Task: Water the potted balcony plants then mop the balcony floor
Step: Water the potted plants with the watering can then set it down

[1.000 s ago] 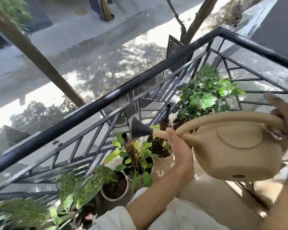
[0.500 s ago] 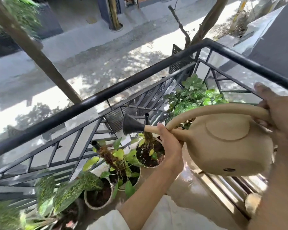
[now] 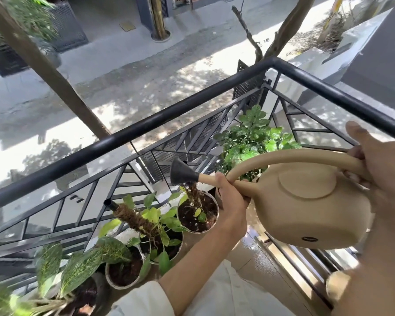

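- Beige plastic watering can [image 3: 306, 201] hangs tilted above the balcony floor [image 3: 249, 258], its dark rose [image 3: 180, 172] right over a white pot [image 3: 197, 213] of dark soil.
- Right hand [image 3: 379, 165] has its fingers curled round the back of the arched handle.
- Left hand [image 3: 230, 197] has its fingers wrapped round the spout just behind the rose.
- More potted plants [image 3: 155, 226] stand in a row along the black railing [image 3: 146, 126]; a bushy green plant [image 3: 253, 137] fills the corner.

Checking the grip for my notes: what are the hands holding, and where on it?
Both hold the beige watering can: the left hand grips its spout just behind the dark rose, and the right hand grips the rear of the arched handle.
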### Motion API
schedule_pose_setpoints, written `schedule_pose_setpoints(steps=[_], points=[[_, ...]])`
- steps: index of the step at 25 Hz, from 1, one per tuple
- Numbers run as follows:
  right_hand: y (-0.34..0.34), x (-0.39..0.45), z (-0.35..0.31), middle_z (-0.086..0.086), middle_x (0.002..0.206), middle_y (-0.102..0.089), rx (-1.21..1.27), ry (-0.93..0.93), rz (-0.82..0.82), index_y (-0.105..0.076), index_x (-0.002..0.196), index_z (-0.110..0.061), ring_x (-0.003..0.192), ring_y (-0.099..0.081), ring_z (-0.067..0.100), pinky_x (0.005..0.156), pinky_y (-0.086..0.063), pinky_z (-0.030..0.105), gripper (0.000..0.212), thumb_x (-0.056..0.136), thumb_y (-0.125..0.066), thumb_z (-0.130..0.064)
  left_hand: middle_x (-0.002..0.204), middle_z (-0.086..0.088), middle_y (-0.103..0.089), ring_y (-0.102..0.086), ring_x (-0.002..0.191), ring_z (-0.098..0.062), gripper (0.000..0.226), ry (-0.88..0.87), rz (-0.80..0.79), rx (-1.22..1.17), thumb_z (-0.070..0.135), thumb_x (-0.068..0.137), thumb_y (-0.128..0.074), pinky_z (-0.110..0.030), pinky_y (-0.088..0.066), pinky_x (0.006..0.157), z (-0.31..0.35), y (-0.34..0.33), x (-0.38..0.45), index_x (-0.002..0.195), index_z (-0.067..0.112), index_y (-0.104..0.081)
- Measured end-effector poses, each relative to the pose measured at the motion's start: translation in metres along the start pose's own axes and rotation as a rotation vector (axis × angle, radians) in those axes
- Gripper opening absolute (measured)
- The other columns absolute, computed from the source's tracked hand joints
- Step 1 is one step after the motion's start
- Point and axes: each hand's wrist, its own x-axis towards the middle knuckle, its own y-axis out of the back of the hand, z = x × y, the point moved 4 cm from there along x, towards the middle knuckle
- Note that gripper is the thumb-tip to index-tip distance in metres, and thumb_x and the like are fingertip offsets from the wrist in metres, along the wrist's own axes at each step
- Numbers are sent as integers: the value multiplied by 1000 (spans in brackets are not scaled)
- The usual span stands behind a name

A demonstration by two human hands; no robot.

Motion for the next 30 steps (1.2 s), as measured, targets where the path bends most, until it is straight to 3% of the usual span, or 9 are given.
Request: schedule_pose_setpoints(steps=[2,5,9,11,13,15,19,28,30], points=[[6,7,4,8,35,-49,-13,-18,-2,-64,68,-5,21,-38,13,51,-33,28,84,84,-55,-87,102,-8,-82,-78,108,-22,77,6,-13,23,75,102,-30,-25,-61,79,-3,-8,1,117,13,-72],[16,18,5,11,40,-50,15,-34,19,-65,67,-6,21,-37,16,52,-32,25,86,79,-54,-90,87,-1,-82,-75,114,-22,80,13,-74,57,76,102,-28,-36,-57,106,-8,-23,4,124,13,-70],[16,25,4,14,42,-50,18,-65,30,-62,61,-8,26,-38,21,52,-33,25,90,69,-56,-97,105,-7,-82,-74,119,-23,81,27,-117,61,75,103,-30,-40,-53,114,-5,-27,11,139,11,-64],[17,25,4,17,47,-52,39,-77,57,-64,60,-9,29,-40,23,53,-35,25,90,65,-59,-99,117,-9,-80,-74,119,-20,80,39,-135,62,75,102,-30,-37,-52,115,-5,-26,13,138,13,-64],[16,22,-1,15,43,-54,57,-64,90,-67,59,-9,25,-41,20,53,-36,26,90,63,-63,-98,116,-8,-81,-74,118,-17,77,47,-134,44,75,102,-30,-35,-51,115,-3,-27,17,134,16,-66],[10,18,-10,13,39,-55,59,-25,111,-71,59,-7,23,-41,18,53,-38,25,87,66,-66,-93,113,-7,-82,-74,118,-17,75,53,-149,29,74,103,-28,-33,-51,114,1,-25,21,131,16,-67],[2,7,-22,10,40,-61,62,49,167,-77,59,-12,27,-47,15,51,-45,26,72,79,-69,-81,139,-19,-68,-63,135,-30,79,119,-158,-6,71,104,-34,-47,-43,122,8,-27,27,149,9,-56],[-12,-6,-24,9,36,-53,21,42,236,-71,52,-7,29,-36,18,50,-38,27,76,82,-69,-76,93,-10,-74,-71,107,-28,64,163,-109,-41,62,107,-39,-49,-50,116,25,-28,33,142,11,-57],[-13,-8,-19,10,36,-54,36,17,258,-72,56,-5,29,-36,20,48,-36,25,75,81,-71,-76,89,-8,-76,-72,112,-28,66,201,-126,10,63,108,-37,-46,-50,117,28,-28,35,135,8,-62]])
